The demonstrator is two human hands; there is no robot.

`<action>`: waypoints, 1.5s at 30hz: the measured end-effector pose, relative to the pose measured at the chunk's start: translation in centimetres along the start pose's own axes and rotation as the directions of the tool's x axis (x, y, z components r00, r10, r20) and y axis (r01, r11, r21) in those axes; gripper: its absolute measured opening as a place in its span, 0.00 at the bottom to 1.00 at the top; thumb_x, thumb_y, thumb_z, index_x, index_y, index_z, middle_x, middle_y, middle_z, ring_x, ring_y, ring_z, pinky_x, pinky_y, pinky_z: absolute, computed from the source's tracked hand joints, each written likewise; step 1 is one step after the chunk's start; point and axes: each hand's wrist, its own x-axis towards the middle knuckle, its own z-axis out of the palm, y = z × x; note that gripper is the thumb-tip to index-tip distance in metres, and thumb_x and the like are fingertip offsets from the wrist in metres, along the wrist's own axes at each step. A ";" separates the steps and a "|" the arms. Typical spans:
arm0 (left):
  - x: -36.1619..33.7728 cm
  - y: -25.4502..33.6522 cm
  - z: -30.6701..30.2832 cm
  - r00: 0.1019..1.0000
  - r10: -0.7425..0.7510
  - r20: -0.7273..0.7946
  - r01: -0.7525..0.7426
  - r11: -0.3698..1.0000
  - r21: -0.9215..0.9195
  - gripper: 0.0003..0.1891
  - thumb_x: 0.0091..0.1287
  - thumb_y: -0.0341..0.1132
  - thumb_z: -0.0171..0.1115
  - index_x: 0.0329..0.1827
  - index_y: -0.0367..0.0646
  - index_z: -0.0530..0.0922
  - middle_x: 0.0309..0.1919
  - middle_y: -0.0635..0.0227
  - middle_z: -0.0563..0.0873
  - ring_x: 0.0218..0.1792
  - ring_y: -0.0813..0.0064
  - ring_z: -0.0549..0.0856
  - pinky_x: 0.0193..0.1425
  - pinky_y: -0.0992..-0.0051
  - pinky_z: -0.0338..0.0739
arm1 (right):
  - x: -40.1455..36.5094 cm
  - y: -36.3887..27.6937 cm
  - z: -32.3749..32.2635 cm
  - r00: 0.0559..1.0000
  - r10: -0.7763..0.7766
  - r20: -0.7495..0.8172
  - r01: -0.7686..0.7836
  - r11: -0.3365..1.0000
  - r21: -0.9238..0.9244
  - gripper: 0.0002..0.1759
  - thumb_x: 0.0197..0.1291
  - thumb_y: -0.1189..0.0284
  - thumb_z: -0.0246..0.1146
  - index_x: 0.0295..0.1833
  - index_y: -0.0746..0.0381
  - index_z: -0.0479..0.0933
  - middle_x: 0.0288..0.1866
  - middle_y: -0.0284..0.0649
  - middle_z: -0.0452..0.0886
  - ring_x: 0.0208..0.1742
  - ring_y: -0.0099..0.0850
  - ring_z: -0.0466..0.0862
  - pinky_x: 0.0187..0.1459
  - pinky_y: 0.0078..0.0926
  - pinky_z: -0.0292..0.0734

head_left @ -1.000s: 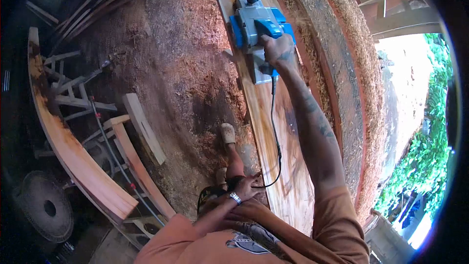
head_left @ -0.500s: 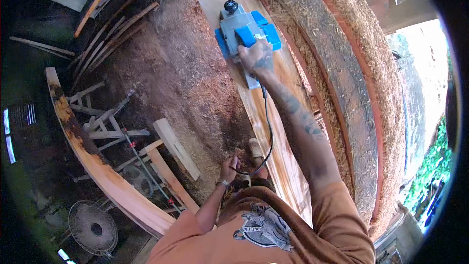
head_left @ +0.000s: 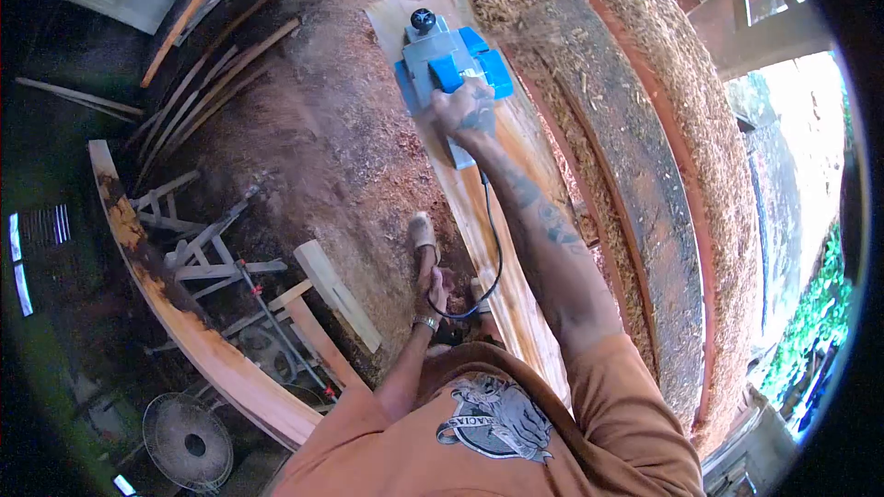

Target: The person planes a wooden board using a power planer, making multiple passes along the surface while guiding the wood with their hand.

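My right hand (head_left: 463, 110) is wrapped round the rear handle of a blue and grey electric planer (head_left: 451, 53). The planer, with a black round knob at its front, rests on the far part of a long pale wooden plank (head_left: 488, 221). From its back end a black power cord (head_left: 498, 248) loops down over the plank toward my body. Low beside the plank, my left hand (head_left: 437, 293) is closed on the cord, with a watch on the wrist.
Shaving-covered timbers (head_left: 617, 110) lie along the plank's right side. Shavings cover the floor (head_left: 350, 129). On the left are a long curved board (head_left: 184, 313), a wooden trestle (head_left: 207, 248), a bar clamp (head_left: 276, 322), a short beam (head_left: 336, 294) and a fan (head_left: 189, 442).
One foot has come forward on the floor left of the plank. The planer and my right hand sit slightly farther left in view, and the camera view has shifted a little.
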 end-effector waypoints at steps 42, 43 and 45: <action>10.9 4.1 -7.5 0.937 0.020 0.350 -0.263 0.698 0.666 0.23 0.74 0.55 0.60 0.43 0.42 0.86 0.34 0.46 0.88 0.38 0.43 0.88 0.44 0.53 0.81 | 21.5 -6.8 7.8 0.881 -0.469 0.059 0.426 0.735 -0.528 0.17 0.54 0.58 0.68 0.43 0.58 0.87 0.36 0.55 0.86 0.39 0.54 0.88 0.42 0.53 0.81; 12.9 -1.2 -8.6 0.904 0.131 0.407 -0.367 0.727 0.580 0.20 0.75 0.54 0.59 0.44 0.46 0.86 0.36 0.44 0.88 0.40 0.40 0.87 0.44 0.51 0.81 | 20.0 -6.0 7.3 0.821 -0.542 0.177 0.502 0.542 -0.674 0.17 0.53 0.59 0.70 0.46 0.55 0.87 0.36 0.52 0.87 0.40 0.53 0.87 0.41 0.53 0.81; 12.4 0.8 -11.7 0.827 0.163 0.538 -0.507 0.629 0.589 0.20 0.75 0.55 0.58 0.50 0.47 0.85 0.38 0.43 0.88 0.43 0.39 0.87 0.47 0.50 0.81 | 15.9 -3.4 5.9 0.824 -0.542 0.166 0.522 0.612 -0.594 0.20 0.49 0.60 0.71 0.49 0.51 0.86 0.38 0.48 0.86 0.42 0.51 0.87 0.41 0.53 0.79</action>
